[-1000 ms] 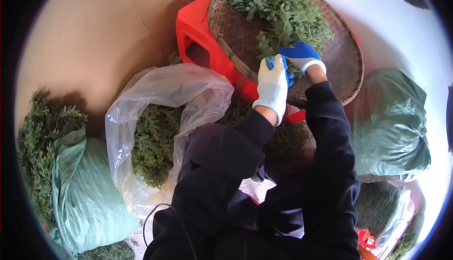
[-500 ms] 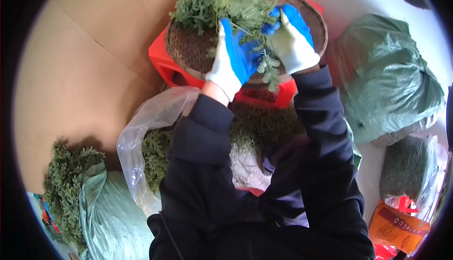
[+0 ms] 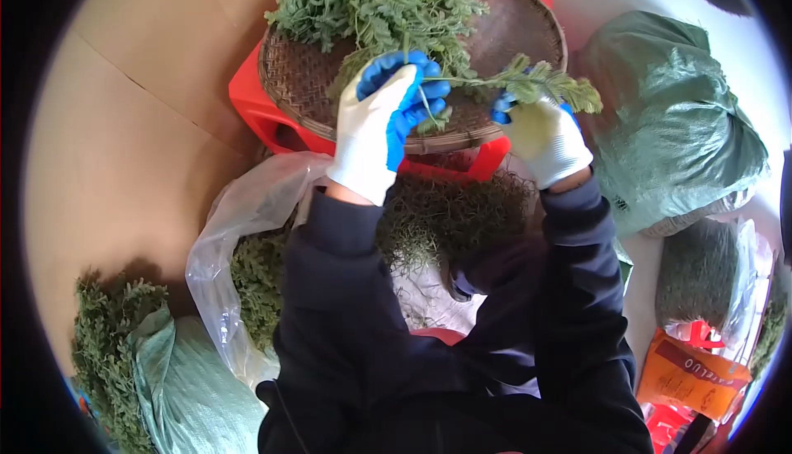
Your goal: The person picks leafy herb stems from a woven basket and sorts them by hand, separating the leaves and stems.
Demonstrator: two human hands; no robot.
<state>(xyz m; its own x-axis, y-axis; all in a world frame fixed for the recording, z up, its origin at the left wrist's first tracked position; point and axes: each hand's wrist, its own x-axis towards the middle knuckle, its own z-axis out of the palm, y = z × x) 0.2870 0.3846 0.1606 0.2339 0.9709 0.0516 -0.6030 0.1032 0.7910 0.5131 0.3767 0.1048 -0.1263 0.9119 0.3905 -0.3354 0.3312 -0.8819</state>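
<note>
Both hands wear white gloves with blue palms. My left hand (image 3: 381, 116) is closed around the stem end of a green sprig, over the near edge of a round woven tray (image 3: 495, 21). The leafy part of that sprig (image 3: 536, 83) stretches right, to my right hand (image 3: 536, 128), whose fingers are bent beneath the leaves; whether they grip it is hidden. A heap of green sprigs (image 3: 379, 9) lies on the tray's far left part, just beyond my left hand.
The tray rests on a red stool (image 3: 247, 91). Below are a clear plastic bag (image 3: 219, 264) of greens and loose stems (image 3: 454, 215). Green sacks stand at right (image 3: 668, 124) and lower left (image 3: 198, 380). An orange package (image 3: 693, 376) lies lower right.
The view has shifted. Both hands have come off the heap, and a sprig now stretches sideways between them. The left fingers have closed, and the right hand has moved lower and to the right.
</note>
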